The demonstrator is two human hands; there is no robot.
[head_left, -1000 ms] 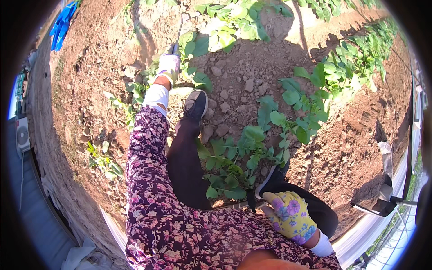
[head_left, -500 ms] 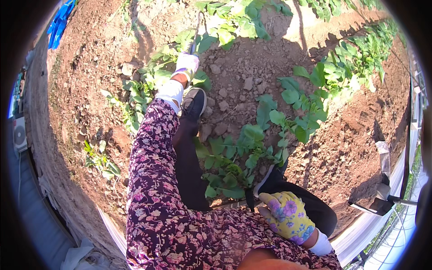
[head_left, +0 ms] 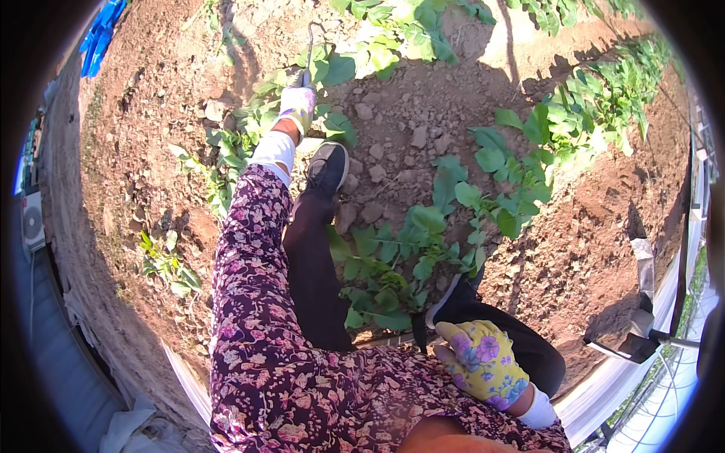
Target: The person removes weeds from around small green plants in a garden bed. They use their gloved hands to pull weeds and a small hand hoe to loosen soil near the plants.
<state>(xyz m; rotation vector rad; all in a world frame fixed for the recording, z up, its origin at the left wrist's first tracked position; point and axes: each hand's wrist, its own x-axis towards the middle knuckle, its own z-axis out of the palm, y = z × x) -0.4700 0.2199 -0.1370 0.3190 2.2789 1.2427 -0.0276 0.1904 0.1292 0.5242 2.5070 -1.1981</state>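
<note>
My left hand [head_left: 297,108], in a light glove with purple patches, is closed around a slim hand weeder [head_left: 307,64]. Its thin metal shaft points away from me and bends into a hook at the far end, over soil beside broad green leaves [head_left: 333,69]. The lower end of the tool is hidden in the glove. My right hand [head_left: 483,364], in a yellow glove with purple flowers, rests by my bent right leg [head_left: 521,347]. Its fingers are curled, and nothing shows in them. Leafy plants [head_left: 400,264] grow between my shoes.
A denser row of leafy plants [head_left: 596,102] runs along the right. A small plant [head_left: 170,264] stands at the left. Clods [head_left: 419,137] lie in front of my left shoe [head_left: 328,170]. A blue item [head_left: 100,38] lies far left, and a black strap frame [head_left: 642,343] at right.
My left hand and the hand weeder have shifted left, the hooked end swinging left with them. My left forearm and knee follow slightly. My right hand stays where it was.
</note>
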